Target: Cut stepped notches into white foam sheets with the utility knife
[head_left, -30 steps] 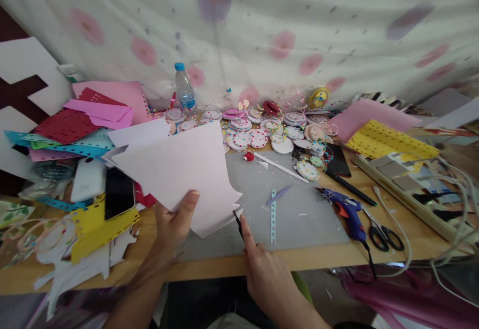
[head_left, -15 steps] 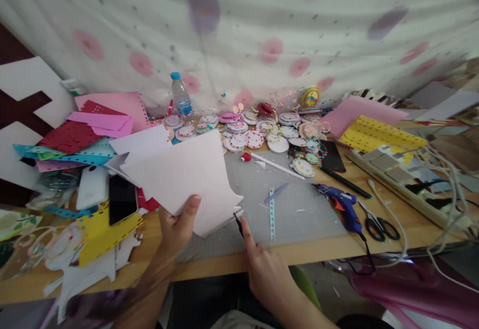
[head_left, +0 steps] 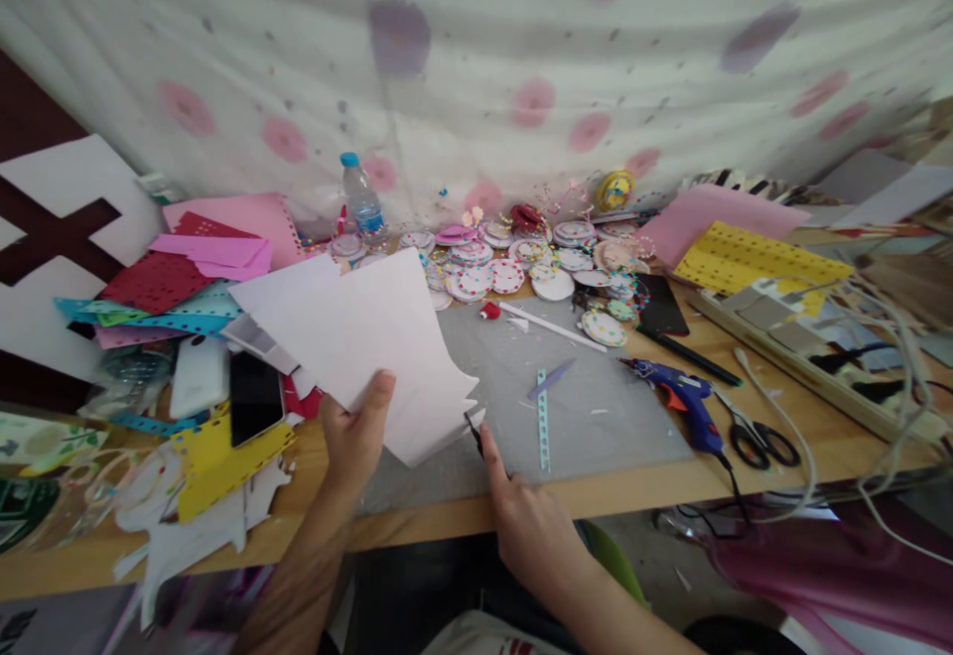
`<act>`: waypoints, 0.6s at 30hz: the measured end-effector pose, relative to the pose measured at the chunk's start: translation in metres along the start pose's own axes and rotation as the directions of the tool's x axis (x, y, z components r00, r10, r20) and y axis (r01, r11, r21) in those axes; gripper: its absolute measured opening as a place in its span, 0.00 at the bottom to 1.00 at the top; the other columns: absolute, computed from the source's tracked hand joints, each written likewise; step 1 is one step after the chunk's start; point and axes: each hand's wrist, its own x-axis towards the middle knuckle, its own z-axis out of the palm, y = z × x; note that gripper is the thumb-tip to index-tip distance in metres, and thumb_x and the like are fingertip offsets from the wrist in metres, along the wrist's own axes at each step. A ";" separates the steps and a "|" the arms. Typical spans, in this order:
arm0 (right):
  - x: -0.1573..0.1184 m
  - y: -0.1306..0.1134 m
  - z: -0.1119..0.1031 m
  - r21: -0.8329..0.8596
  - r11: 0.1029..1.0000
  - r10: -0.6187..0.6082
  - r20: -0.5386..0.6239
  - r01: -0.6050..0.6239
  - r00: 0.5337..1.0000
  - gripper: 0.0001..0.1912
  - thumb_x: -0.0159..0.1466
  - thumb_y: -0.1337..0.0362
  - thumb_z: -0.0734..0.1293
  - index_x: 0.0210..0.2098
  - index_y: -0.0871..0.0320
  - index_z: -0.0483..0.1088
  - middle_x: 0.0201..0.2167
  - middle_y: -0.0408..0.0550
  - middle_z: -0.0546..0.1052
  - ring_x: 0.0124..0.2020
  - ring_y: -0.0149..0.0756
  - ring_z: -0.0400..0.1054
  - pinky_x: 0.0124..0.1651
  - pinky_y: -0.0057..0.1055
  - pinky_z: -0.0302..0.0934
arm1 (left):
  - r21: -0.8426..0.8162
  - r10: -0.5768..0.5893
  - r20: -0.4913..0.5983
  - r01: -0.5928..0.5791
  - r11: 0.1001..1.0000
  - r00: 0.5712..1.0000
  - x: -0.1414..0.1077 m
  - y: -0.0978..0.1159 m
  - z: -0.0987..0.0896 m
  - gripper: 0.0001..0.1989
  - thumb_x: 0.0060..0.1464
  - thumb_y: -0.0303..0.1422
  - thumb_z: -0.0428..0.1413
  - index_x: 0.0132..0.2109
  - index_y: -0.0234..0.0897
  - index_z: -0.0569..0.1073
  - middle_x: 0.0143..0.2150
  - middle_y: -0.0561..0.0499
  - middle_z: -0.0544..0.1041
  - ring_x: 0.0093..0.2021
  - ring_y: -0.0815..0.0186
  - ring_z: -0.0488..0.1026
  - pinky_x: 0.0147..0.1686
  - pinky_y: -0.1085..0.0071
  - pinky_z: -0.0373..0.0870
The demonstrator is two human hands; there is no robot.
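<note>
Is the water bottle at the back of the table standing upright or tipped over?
Upright. The water bottle stands with its blue cap on top.

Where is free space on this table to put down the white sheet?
The grey mat is mostly bare between the blue strip and the glue gun. Bare wood also shows right of the scissors. The left side, around the phone, and the back row of round discs are crowded.

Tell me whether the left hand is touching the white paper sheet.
Touching. The head view shows the left hand pinching the white paper sheet, its thumb lying flat across the sheet's lower edge.
</note>
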 end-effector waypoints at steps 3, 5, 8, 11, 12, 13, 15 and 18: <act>-0.001 -0.002 0.001 -0.007 1.000 0.004 0.003 -0.004 1.000 0.49 0.52 0.82 0.58 0.69 0.62 0.33 0.29 0.51 0.76 0.27 0.38 0.74 0.26 0.25 0.60 | 0.003 -0.028 0.004 0.028 1.000 1.000 -0.001 0.006 -0.006 0.16 0.43 0.44 0.63 0.30 0.34 0.75 0.29 0.48 0.79 0.29 0.63 0.75 0.26 0.71 0.74; -0.001 -0.004 0.002 -0.006 1.000 0.016 0.013 -0.016 1.000 0.49 0.52 0.83 0.57 0.69 0.64 0.34 0.30 0.52 0.77 0.27 0.37 0.74 0.27 0.25 0.61 | 0.026 0.012 0.004 -0.012 1.000 1.000 -0.003 0.012 -0.012 0.14 0.40 0.40 0.65 0.31 0.34 0.76 0.29 0.49 0.79 0.29 0.64 0.76 0.27 0.72 0.74; 0.000 -0.006 -0.001 0.018 0.999 0.033 0.035 -0.034 0.999 0.46 0.51 0.83 0.59 0.68 0.70 0.40 0.31 0.56 0.77 0.29 0.38 0.75 0.28 0.25 0.62 | 0.070 0.117 0.014 -0.117 0.991 0.993 -0.004 0.019 -0.019 0.12 0.37 0.37 0.67 0.28 0.36 0.76 0.25 0.53 0.78 0.30 0.64 0.76 0.31 0.72 0.75; 0.003 -0.003 -0.011 0.098 0.995 0.017 0.031 -0.020 0.999 0.32 0.57 0.79 0.59 0.61 0.73 0.55 0.33 0.60 0.78 0.33 0.41 0.76 0.30 0.26 0.63 | 0.056 0.107 -0.010 -0.107 0.993 0.994 -0.003 0.022 -0.022 0.11 0.36 0.37 0.67 0.27 0.38 0.76 0.24 0.56 0.76 0.30 0.65 0.75 0.31 0.72 0.75; 0.004 -0.001 -0.014 0.133 0.991 0.014 0.021 -0.016 1.000 0.26 0.59 0.77 0.59 0.58 0.72 0.59 0.32 0.59 0.78 0.33 0.43 0.76 0.30 0.28 0.64 | 0.035 0.084 -0.030 -0.083 0.996 0.996 -0.003 0.023 -0.023 0.11 0.36 0.37 0.67 0.27 0.39 0.76 0.25 0.56 0.77 0.30 0.66 0.74 0.31 0.73 0.74; 0.006 0.000 -0.018 0.163 0.986 0.021 0.007 -0.022 1.000 0.20 0.62 0.75 0.58 0.54 0.70 0.63 0.32 0.58 0.79 0.33 0.44 0.76 0.30 0.29 0.64 | 0.007 0.064 -0.055 -0.064 0.998 0.996 -0.004 0.025 -0.024 0.11 0.37 0.37 0.67 0.28 0.39 0.76 0.26 0.56 0.77 0.30 0.67 0.74 0.31 0.73 0.74; 0.009 0.003 -0.022 0.191 0.980 0.053 -0.020 -0.049 0.998 0.12 0.65 0.70 0.58 0.46 0.65 0.66 0.30 0.56 0.79 0.32 0.45 0.76 0.29 0.31 0.64 | -0.046 0.059 -0.110 -0.065 0.997 0.992 -0.006 0.030 -0.025 0.10 0.40 0.38 0.66 0.30 0.41 0.76 0.30 0.57 0.77 0.30 0.68 0.72 0.32 0.72 0.74; 0.015 0.003 -0.021 0.144 0.989 0.045 -0.055 -0.037 0.997 0.10 0.67 0.68 0.57 0.45 0.64 0.65 0.30 0.56 0.79 0.31 0.45 0.77 0.28 0.31 0.65 | -0.024 0.199 -0.165 -0.206 0.978 0.966 -0.012 0.040 -0.027 0.11 0.45 0.39 0.64 0.37 0.44 0.76 0.36 0.57 0.76 0.36 0.66 0.72 0.39 0.68 0.74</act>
